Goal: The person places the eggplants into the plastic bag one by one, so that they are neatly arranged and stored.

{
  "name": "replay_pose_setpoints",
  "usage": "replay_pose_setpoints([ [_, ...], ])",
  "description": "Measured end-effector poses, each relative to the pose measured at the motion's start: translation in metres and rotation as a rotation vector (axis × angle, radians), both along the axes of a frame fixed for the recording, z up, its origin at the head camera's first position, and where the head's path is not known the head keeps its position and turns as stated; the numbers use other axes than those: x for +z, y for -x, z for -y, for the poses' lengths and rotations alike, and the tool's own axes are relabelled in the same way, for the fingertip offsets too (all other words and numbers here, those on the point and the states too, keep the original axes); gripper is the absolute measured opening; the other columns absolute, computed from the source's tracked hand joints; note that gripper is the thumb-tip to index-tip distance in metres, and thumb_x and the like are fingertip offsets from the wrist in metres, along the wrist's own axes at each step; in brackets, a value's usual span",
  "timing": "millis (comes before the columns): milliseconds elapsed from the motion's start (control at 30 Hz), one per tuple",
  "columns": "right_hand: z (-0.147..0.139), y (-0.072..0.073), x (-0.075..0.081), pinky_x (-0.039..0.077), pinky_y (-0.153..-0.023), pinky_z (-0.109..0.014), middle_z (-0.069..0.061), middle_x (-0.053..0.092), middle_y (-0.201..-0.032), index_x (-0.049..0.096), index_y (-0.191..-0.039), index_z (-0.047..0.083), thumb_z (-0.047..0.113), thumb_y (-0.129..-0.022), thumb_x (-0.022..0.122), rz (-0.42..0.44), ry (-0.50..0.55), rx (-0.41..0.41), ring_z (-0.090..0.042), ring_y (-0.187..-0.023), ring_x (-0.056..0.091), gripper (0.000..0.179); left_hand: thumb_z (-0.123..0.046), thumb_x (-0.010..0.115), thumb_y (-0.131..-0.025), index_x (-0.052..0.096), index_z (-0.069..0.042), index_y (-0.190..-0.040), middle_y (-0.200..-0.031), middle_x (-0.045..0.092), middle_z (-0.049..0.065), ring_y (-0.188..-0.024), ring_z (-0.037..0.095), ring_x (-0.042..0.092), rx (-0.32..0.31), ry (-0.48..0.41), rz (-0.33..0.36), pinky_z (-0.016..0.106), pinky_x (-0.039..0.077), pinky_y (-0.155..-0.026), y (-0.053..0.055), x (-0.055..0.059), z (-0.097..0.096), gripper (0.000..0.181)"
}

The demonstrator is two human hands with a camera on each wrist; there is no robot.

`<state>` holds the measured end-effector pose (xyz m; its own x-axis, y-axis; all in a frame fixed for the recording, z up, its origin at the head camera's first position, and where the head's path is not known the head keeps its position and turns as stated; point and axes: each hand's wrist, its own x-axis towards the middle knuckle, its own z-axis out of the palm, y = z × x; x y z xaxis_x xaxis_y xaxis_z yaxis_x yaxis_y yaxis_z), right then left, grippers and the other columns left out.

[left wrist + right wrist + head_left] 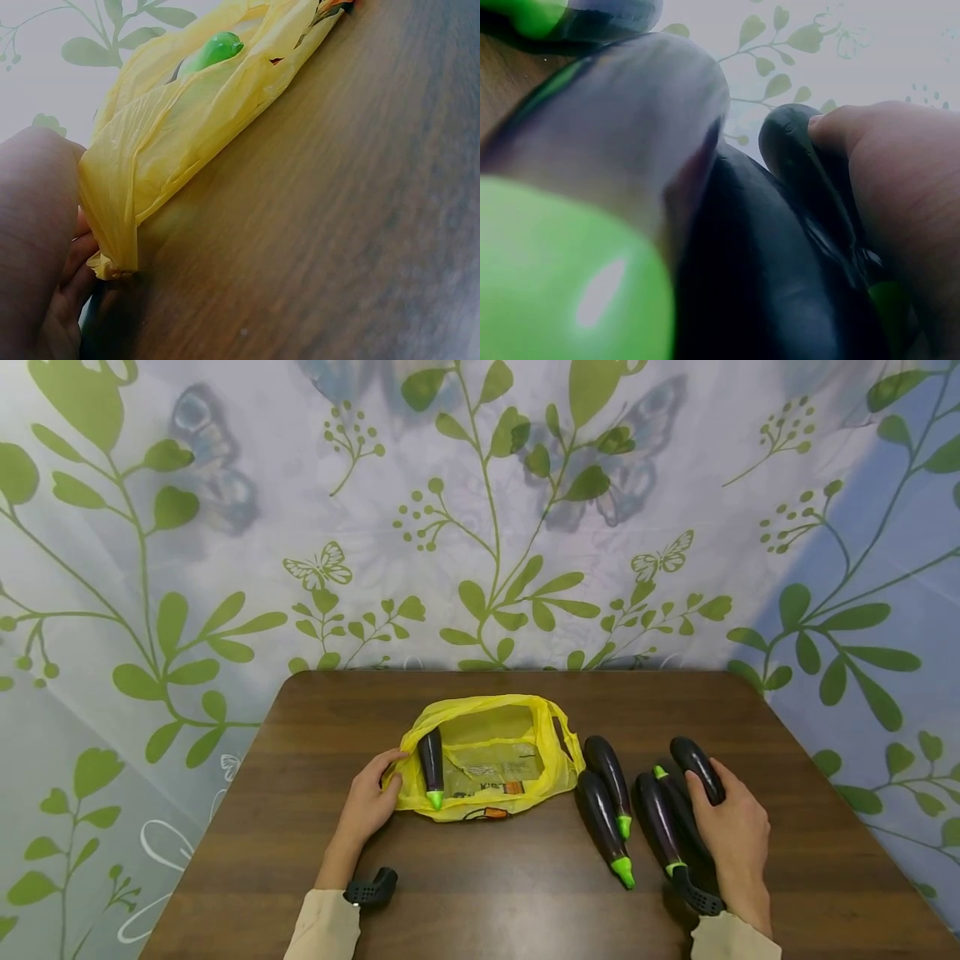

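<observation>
A yellow plastic bag (555, 777) lies on its side with its wide mouth facing the near edge of the table. One eggplant (431, 760) is inside at the left, its green cap by the lower rim. My left hand (372, 793) grips the bag's left edge; in the left wrist view, bunched plastic (112, 255) sits against the fingers. At the right, my right hand (731, 818) holds a dark eggplant (697, 767), thumb on one side. Beneath and beside this hand lie two more eggplants, one purple-black (657, 818), the other partly hidden.
Between the bag and my right hand, two eggplants (600, 810) lie side by side, green caps toward me. All rest on a brown wooden table (480, 893). A patterned cloth (480, 527) with leaves and butterflies hangs behind it. Each wrist wears a black device (372, 889).
</observation>
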<state>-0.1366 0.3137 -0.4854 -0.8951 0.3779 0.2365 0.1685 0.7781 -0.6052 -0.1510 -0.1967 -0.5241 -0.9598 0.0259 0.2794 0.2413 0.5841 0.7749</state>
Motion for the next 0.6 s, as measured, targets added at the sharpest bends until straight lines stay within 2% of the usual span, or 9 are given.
replay_pose_setpoints([
  [333,0.0003,-0.0018,-0.0023,0.041,-0.089,-0.064,-0.025,0.055,-0.133,0.046,-0.144,0.013,0.052,-0.094,0.052,0.051,0.014,0.004,-0.048,-0.114,0.053,0.064,-0.011,0.054,-0.095,0.061,-0.013,-0.126,-0.133,0.057,0.005,-0.125,0.025,0.052,0.000,0.000,0.021,0.050,0.045,-0.101,-0.0007,-0.0033,0.0016,0.031],
  [600,-0.0003,0.0016,0.0018,0.042,-0.088,-0.064,-0.027,0.054,-0.133,0.046,-0.144,0.011,0.050,-0.094,0.053,0.047,0.004,0.004,-0.049,-0.113,0.053,0.064,-0.012,0.054,-0.095,0.061,-0.015,-0.125,-0.132,0.057,0.004,-0.124,0.025,0.053,0.007,0.007,0.021,0.049,0.045,-0.100,0.0039,-0.0031,0.0012,0.031],
])
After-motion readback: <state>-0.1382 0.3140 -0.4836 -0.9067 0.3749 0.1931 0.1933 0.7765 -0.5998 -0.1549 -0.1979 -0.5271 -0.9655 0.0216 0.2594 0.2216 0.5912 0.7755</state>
